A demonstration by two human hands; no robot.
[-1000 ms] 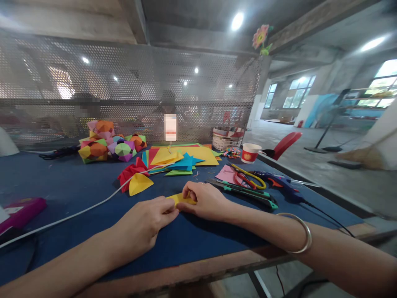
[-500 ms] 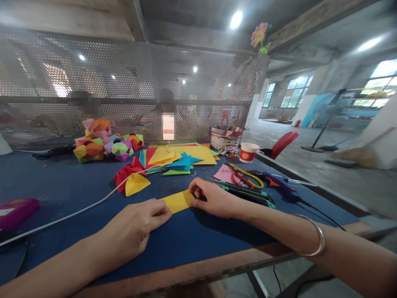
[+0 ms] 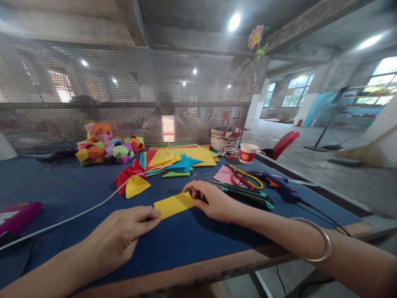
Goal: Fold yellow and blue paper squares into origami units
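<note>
A yellow strip of folded paper (image 3: 173, 205) lies on the blue table top (image 3: 173, 244) between my hands. My left hand (image 3: 130, 227) is closed, its thumb and forefinger pinching the paper's lower left corner. At the other end my right hand (image 3: 214, 200) grips the right edge, fingers bent over it and the tips partly hidden. Beyond the strip lie a yellow folded paper piece (image 3: 137, 186) and a red folded paper piece (image 3: 128, 173), with a white cable (image 3: 102, 200) running across them.
Coloured paper sheets (image 3: 201, 157) are stacked at the back, near paper balls (image 3: 119, 151) and a woven basket (image 3: 225, 138). To the right are scissors (image 3: 248, 176), cutters (image 3: 248, 194), a glue gun (image 3: 281, 184) and a paper cup (image 3: 248, 153). A purple object (image 3: 21, 216) sits left.
My left hand has slid left and down along the strip, so more of the yellow paper shows. My right hand stays at the right end, its fingers slightly shifted.
</note>
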